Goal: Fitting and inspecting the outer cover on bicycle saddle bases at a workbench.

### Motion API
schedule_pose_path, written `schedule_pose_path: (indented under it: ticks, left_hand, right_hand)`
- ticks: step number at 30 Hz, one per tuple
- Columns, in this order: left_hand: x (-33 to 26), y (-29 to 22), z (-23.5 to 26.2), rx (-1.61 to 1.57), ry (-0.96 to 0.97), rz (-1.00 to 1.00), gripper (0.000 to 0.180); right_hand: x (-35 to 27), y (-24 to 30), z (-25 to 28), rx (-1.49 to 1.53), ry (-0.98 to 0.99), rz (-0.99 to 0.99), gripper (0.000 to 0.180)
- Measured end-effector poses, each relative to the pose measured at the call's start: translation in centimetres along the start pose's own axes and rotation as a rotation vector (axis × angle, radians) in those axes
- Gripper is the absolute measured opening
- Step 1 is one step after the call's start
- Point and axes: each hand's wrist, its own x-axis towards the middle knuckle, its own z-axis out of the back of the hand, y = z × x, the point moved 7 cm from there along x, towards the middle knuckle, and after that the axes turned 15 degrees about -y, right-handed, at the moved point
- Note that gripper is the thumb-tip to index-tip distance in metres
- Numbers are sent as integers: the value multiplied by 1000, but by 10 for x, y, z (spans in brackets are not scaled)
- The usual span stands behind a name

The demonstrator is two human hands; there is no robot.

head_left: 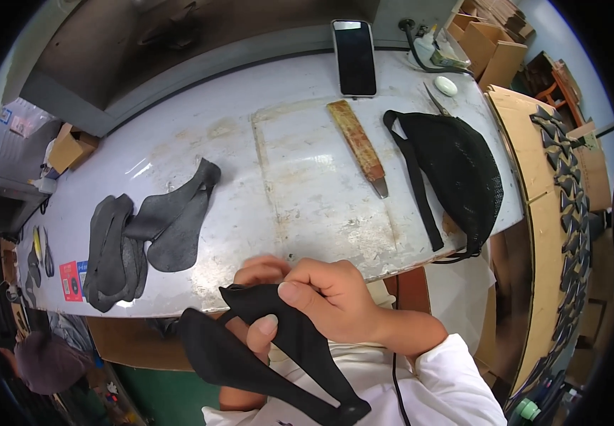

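Note:
A black, curved, cut piece of flexible material [218, 348], which looks like a shoe upper, hangs over my lap just off the table's front edge. My left hand [261, 335] grips it from behind, its thumb in front. My right hand [339, 298] pinches its upper edge, thumb on top. The fingertips of both hands come close together there. To the left, on the white worn table [300, 234], lie a stack of similar dark pieces [114, 252] and a folded or overlapping one [179, 220].
A knife with a wrapped handle [353, 135], a black bag with a strap [456, 177], an upright phone [354, 58] and a white oval object [445, 86] are on the table. At the right, a board [527, 156] bears several small black pieces. Cardboard boxes [495, 53] stand behind.

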Motion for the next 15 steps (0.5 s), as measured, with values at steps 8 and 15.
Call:
schedule_pose_path:
  ticks: [8, 15]
  left_hand:
    - [-28, -28, -12, 563, -122, -62, 52]
    - [-39, 4, -3, 247, 10, 144, 59]
  right_hand:
    - [6, 22, 5, -428, 19, 509, 13]
    - [2, -30, -7, 54, 248, -215, 19]
